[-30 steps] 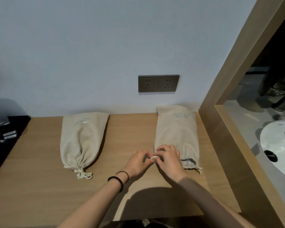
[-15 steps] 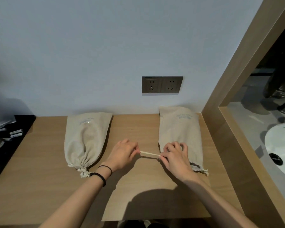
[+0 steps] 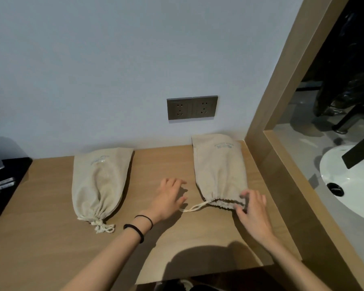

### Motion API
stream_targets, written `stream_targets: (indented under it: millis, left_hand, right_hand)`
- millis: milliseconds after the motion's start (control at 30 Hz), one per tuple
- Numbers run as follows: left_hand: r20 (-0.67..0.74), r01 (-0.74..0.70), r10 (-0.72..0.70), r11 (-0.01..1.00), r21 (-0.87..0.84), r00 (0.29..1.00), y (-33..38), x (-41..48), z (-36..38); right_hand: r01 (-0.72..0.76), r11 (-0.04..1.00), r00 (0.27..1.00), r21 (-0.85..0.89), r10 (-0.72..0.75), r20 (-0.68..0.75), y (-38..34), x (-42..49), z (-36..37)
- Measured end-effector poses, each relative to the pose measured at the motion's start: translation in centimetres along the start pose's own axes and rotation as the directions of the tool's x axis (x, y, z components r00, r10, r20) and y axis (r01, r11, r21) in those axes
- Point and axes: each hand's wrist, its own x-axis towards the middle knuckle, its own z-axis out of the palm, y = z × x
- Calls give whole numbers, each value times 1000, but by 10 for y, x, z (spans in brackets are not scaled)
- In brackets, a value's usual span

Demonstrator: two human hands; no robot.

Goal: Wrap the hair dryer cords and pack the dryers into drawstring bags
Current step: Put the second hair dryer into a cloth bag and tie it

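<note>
Two beige drawstring bags lie on the wooden desk [image 3: 51,238], mouths toward me. The left bag [image 3: 99,185] is cinched, its cord knotted [image 3: 102,226]. The right bag [image 3: 219,171] has a gathered mouth [image 3: 223,202], and its cord [image 3: 192,208] trails slack to the left. My left hand [image 3: 168,198] hovers with fingers spread just left of that cord's end, holding nothing. My right hand [image 3: 252,208] has thumb and fingers around the right end of the right bag's mouth. No hair dryer shows; both bags bulge.
A double wall socket [image 3: 192,107] sits above the desk. A wooden frame [image 3: 267,114] bounds the desk on the right, with a white sink [image 3: 349,185] beyond it. A black surface with small items [image 3: 4,181] lies at the far left.
Both hands were pulling the right bag's cord taut just left of the bag. My left hand has let go and the cord lies slack. My right hand has shifted right to the bag's mouth.
</note>
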Motion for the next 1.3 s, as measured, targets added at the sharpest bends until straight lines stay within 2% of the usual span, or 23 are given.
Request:
stream_targets:
  millis: [67, 167, 267, 367, 500, 567, 767, 833, 933, 1067, 1167, 1300]
  left_hand:
    - [-29, -112, 113, 993, 37, 993, 18, 6, 9]
    - [21, -272, 272, 962, 10, 962, 48, 18, 27]
    - [98, -382, 377, 923, 40, 921, 73, 27, 47]
    - [163, -444, 424, 888, 118, 891, 93, 35, 60]
    - [278, -536, 472, 811, 236, 837, 105, 46, 73]
    - [310, -554, 478, 799, 233, 822, 107, 51, 79]
    - [294, -581, 516, 788, 206, 804, 93, 61, 82]
    - [226, -600, 559, 773, 205, 798, 79, 63, 77]
    - [115, -642, 641, 709, 291, 759, 57, 64, 69]
    - [61, -614, 629, 727, 308, 775, 32, 61, 58]
    - [91, -589, 592, 750, 301, 801, 21, 57, 50]
    - [84, -558, 557, 790, 254, 826, 29, 52, 56]
  right_hand:
    - [-165, 986, 982, -4, 165, 89, 16, -8, -3]
    - [-246, 968, 940, -49, 250, 233, 26, -15, -3]
    - [-256, 967, 935, 5, 246, 257, 26, -16, -5]
    - [-240, 969, 943, 55, 219, 251, 25, -18, -8]
    - [-195, 980, 956, 40, 181, 231, 16, -24, -23]
    - [-201, 979, 954, 19, 191, 233, 13, -26, -31]
    - [-215, 975, 936, -61, 224, 272, 11, -36, -61]
    - [-228, 972, 937, -54, 235, 258, 22, -38, -72]
    - [-230, 972, 936, -57, 237, 261, 35, -42, -77]
    - [-240, 971, 927, -16, 234, 295, 42, -41, -80]
    - [-247, 969, 917, -22, 241, 318, 45, -39, -79]
    - [-242, 957, 909, -158, 280, 309, 44, -33, -73]
